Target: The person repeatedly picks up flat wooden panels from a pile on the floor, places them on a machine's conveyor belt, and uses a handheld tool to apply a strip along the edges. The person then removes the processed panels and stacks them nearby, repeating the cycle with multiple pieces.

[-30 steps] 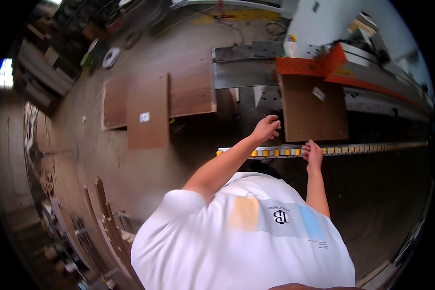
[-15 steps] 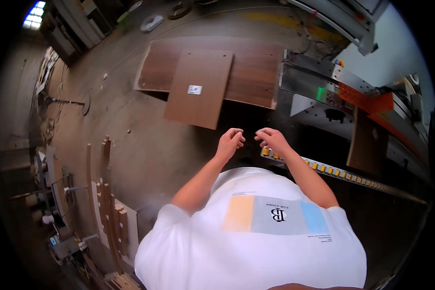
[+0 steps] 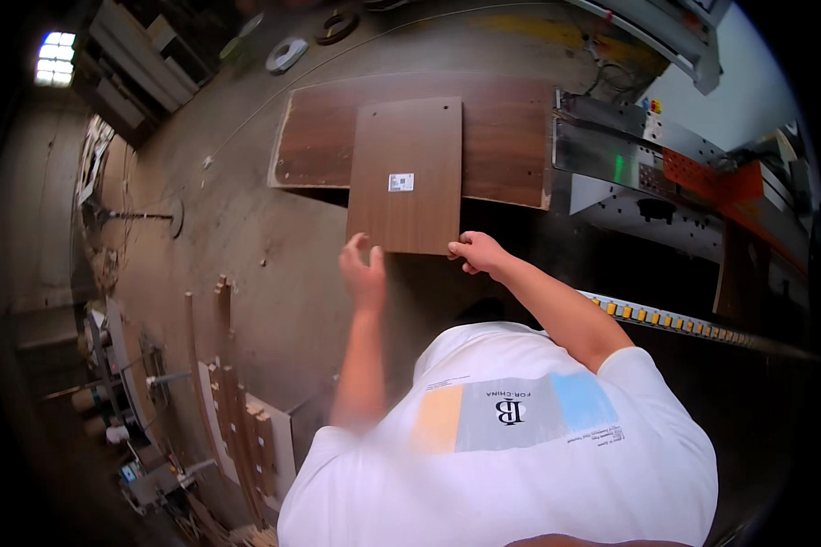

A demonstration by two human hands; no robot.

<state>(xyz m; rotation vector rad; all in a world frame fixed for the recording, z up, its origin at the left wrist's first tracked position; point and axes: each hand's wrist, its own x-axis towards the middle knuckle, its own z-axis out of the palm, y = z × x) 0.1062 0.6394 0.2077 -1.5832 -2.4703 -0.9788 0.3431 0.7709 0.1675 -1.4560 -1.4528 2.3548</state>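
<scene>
A brown wood-grain panel (image 3: 410, 141) with a white label (image 3: 400, 182) lies on a larger reddish-brown board (image 3: 502, 150), its near end jutting out toward me. My right hand (image 3: 480, 252) pinches the panel's near right corner between thumb and fingers. At the near left corner is my left hand (image 3: 363, 273), slightly blurred. Its thumb and fingers are spread apart, close to the panel's edge; whether they touch it I cannot tell.
On the right stands a machine with a metal bed (image 3: 602, 150), an orange-red guard (image 3: 702, 178) and a strip of yellow rollers (image 3: 652, 316). Long wood strips (image 3: 233, 410) stand at lower left. Coiled material (image 3: 286, 56) lies on the far floor.
My hands have moved apart, the left one to the left and the right one onto the panel's corner. The panel has turned to lie straighter in front of me.
</scene>
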